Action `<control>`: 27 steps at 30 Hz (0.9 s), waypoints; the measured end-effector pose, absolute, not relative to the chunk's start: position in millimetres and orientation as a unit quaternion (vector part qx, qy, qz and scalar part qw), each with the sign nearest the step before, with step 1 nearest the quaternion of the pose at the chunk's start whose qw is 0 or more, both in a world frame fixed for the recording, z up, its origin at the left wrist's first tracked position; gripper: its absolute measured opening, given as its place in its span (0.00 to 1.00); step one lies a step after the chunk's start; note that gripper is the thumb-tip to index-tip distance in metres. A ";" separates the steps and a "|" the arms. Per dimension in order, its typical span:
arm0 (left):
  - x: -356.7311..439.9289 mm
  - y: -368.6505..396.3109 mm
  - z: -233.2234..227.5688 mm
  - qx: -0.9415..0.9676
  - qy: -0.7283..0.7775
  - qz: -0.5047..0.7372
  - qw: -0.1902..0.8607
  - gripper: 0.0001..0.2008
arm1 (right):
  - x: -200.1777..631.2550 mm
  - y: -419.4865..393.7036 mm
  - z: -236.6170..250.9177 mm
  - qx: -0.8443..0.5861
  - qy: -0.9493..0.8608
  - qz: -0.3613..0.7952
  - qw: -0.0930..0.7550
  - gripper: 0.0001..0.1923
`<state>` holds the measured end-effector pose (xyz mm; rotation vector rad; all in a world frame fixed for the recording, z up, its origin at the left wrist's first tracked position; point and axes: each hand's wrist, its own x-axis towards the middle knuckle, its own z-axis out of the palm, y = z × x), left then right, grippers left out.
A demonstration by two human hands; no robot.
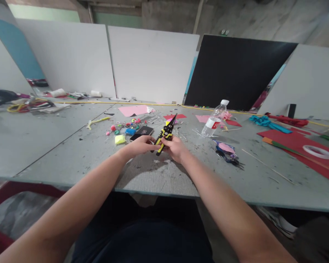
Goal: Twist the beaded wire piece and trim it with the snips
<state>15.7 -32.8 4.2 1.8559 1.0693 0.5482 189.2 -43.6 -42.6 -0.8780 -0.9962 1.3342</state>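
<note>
Pliers (166, 132) in right hand (176, 148), left hand (141, 145) alongside

Right grip pinching the black-and-yellow handles; left fingers at the handles too, can't tell if pinching or just resting. Long axis runs from grip away from the body, tip leaning right; right hand nearer the pivot. Just left of grip: black flat case (146, 130), then yellow block (120, 139). Right, farther out on desk (153, 180): bottle (208, 128), red-and-white label, lettering unreadable.

your grey table (71, 157) is scattered with dark bits (80, 139). on it you have a yellow block (120, 139) near a blue block (130, 132), a pink sheet (131, 110) farther back, a clear bottle (214, 125) standing right of centre, and, farther right, a thin pale stick (266, 166) and a red sheet (296, 138).
</note>
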 end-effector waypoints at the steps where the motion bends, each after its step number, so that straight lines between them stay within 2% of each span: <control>1: 15.8 -33.0 4.2 0.743 0.439 0.226 0.452 0.21 | 189.6 -44.8 -41.6 -0.378 -0.429 0.572 0.588 0.13; 12: 15.1 -37.6 2.4 0.635 0.431 0.244 0.594 0.19 | 194.1 -45.9 -34.9 -0.345 -0.432 0.543 0.632 0.17; 21: 22.1 -35.4 -7.2 0.731 0.376 0.210 0.529 0.14 | 191.2 -51.1 -32.4 -0.303 -0.447 0.532 0.652 0.19; 27: 25.0 -35.3 -7.0 0.754 0.346 0.200 0.522 0.12 | 185.9 -53.0 -31.0 -0.303 -0.468 0.524 0.644 0.18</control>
